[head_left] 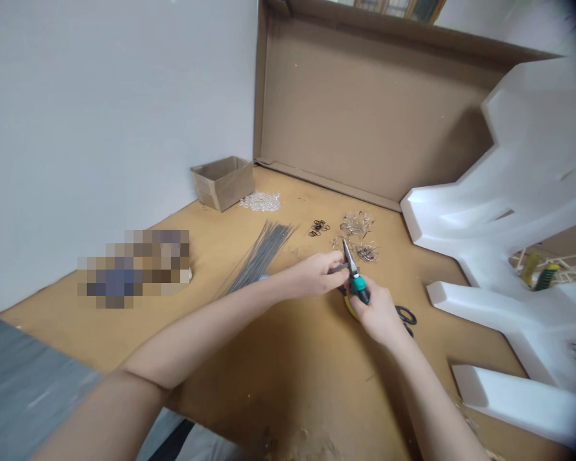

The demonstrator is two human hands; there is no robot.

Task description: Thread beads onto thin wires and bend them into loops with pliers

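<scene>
A pair of pliers with silver pointed jaws and green-and-black handles (pixel 360 288) was gripped in the right hand (pixel 378 312), its fingers closed around the handles, and its tip was pointed away from the body, slightly to the left. A thin dark strip (pixel 338 269) was pinched between the closed fingers of the left hand (pixel 327 275), just beside the pliers. Whether the strip was touched by the jaws could not be told. Both hands were held above a tan worktop (pixel 273 390).

Beyond the hands, loose silvery wire pieces (pixel 358 223) were spread in small heaps, with small black rings (pixel 319 226) scattered to their left. To the left of the hands, a bundle of thin grey wires (pixel 264 253) was laid slantwise, and a small blue object (pixel 264 277) was partly hidden by the left forearm. Farther back, a heap of small clear pieces (pixel 262 201) was placed beside an open brown cardboard box (pixel 223 184). Black looped handles (pixel 406 315) were partly covered by the right hand, and a curved yellow handle (pixel 350 308) was seen beneath it. A large brown cardboard panel (pixel 365 109) was stood at the back, and a white moulded piece (pixel 499 307) with projecting arms was set on the right.
</scene>
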